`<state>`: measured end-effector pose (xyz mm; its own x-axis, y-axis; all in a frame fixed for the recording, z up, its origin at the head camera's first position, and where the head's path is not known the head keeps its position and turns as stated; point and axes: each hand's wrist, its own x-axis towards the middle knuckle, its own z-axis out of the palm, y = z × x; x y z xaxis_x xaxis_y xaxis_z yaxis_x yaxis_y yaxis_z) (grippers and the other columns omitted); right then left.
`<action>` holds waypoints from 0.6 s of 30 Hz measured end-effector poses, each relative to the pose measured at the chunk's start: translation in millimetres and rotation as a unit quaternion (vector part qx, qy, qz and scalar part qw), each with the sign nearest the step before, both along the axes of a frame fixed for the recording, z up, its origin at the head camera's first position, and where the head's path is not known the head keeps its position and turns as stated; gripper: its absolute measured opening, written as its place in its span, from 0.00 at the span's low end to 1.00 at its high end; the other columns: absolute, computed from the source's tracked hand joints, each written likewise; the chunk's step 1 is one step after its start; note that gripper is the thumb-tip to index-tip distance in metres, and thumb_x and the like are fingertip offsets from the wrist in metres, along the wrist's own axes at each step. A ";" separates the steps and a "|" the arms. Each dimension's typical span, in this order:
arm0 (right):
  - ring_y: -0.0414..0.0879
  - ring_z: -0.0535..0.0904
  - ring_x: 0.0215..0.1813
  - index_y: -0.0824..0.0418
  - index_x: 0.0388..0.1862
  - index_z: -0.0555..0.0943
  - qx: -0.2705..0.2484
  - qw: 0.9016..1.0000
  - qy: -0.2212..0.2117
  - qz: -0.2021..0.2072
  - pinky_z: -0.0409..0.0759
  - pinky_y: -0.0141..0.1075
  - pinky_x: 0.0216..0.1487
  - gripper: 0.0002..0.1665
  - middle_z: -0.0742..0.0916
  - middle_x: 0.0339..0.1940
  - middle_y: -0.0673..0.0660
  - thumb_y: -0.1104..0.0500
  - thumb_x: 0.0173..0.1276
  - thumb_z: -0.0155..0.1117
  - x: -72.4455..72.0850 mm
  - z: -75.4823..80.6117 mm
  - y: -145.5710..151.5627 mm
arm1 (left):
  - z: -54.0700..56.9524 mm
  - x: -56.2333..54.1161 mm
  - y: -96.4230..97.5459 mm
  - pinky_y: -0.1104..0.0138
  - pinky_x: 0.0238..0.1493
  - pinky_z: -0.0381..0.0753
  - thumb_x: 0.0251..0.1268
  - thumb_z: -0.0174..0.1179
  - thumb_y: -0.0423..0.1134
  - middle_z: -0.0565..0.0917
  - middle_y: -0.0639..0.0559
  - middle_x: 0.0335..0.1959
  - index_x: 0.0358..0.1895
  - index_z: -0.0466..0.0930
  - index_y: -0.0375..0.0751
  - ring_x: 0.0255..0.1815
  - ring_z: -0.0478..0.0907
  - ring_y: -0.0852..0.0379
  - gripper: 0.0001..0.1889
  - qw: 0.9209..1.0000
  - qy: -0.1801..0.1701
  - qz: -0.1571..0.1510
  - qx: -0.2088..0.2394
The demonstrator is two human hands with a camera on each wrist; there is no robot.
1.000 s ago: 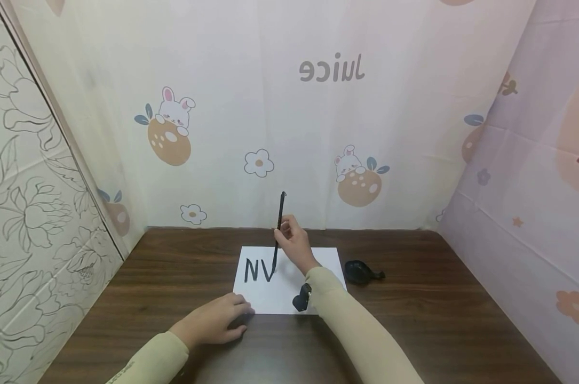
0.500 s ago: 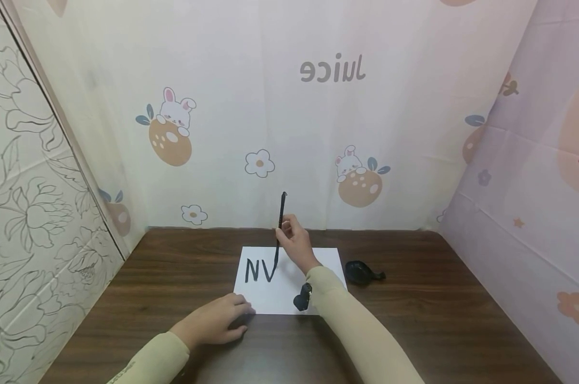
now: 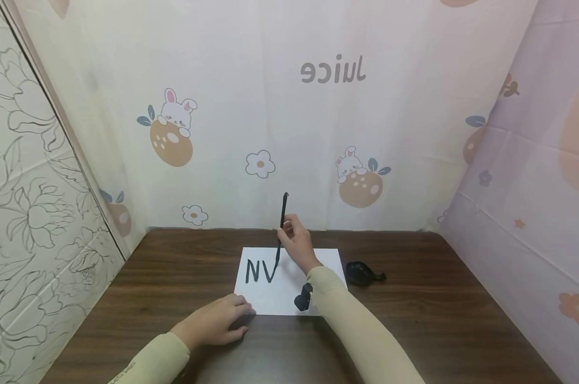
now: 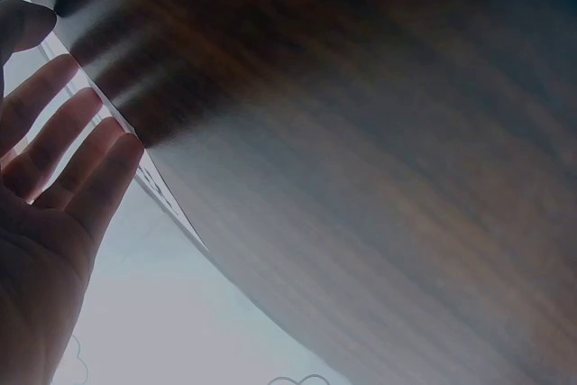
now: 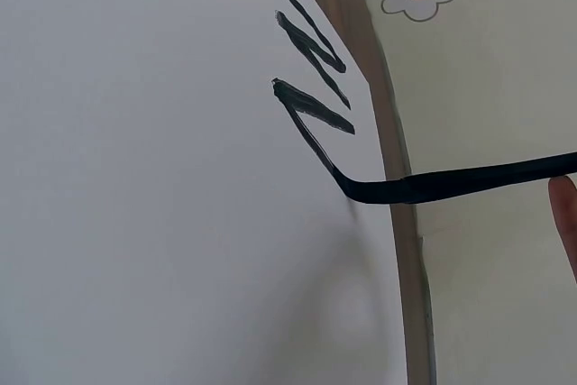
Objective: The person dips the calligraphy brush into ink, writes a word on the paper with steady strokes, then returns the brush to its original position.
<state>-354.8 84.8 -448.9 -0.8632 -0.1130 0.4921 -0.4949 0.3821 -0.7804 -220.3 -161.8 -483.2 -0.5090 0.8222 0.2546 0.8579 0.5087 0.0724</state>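
Observation:
A black brush stands nearly upright in my right hand, pinched between thumb and fingers. In the right wrist view its bent bristle tip touches the white paper at the end of a wet stroke. Black painted letters, an N and a V shape, mark the paper's upper left. My left hand rests on the table at the sheet's lower left corner. Its fingertips touch the paper's edge in the left wrist view, the fingers relaxed and apart.
A black ink dish with a short handle sits on the brown wooden table, just right of the paper. Behind the table hangs a pale printed curtain. A small black device is strapped at the right wrist.
The brush has moved slightly up and to the right, lengthening the V's right stroke. The right hand shifted a little with it. The left hand stays in place.

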 end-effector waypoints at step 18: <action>0.45 0.79 0.42 0.48 0.55 0.73 0.014 1.000 0.012 -0.013 0.82 0.42 0.41 0.13 0.82 0.41 0.51 0.58 0.74 0.58 -4.8 -1.6 0.6 | 1.6 0.6 -0.2 0.66 0.47 0.80 0.62 0.66 0.41 0.80 0.53 0.43 0.51 0.83 0.39 0.43 0.77 0.59 0.16 1.000 0.005 -0.005 0.007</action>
<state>-359.6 85.3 -450.5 -0.8541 -0.1036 0.5097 -0.5026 0.4164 -0.7576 -219.8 -162.0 -481.6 -0.4981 0.8237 0.2711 0.8637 0.4989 0.0709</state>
